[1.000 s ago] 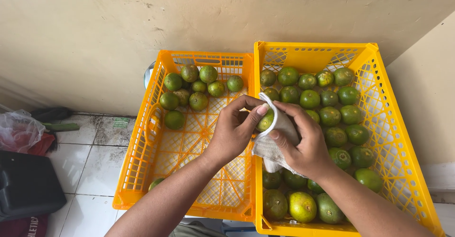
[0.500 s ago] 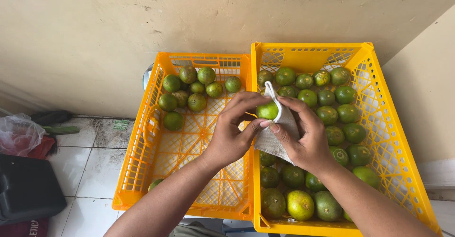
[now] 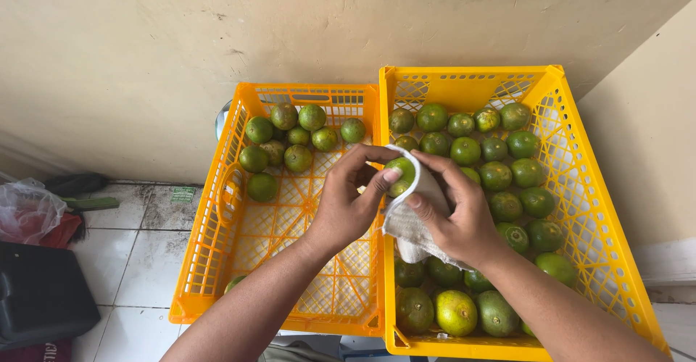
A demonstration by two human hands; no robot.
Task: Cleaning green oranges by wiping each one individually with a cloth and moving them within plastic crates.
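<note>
Both my hands meet over the wall between two yellow plastic crates. My left hand (image 3: 350, 202) grips a small green citrus fruit (image 3: 401, 172) with thumb and fingers. My right hand (image 3: 451, 213) holds a white cloth (image 3: 409, 221) wrapped around the fruit's right side. The right crate (image 3: 587, 188) is filled with several green citrus fruits (image 3: 507, 166). The left crate (image 3: 210, 239) holds several green fruits (image 3: 290, 141) bunched at its far end, with its mesh floor bare nearer me.
A beige wall runs behind the crates. On the tiled floor at left lie a clear plastic bag (image 3: 25, 206), a dark green item (image 3: 83, 204) and a black case (image 3: 40, 293). One fruit (image 3: 233, 282) lies at the left crate's near side.
My hands have turned the fruit within the cloth and shifted it slightly. The cloth now covers more of the fruit's right side. The crates have not moved.
</note>
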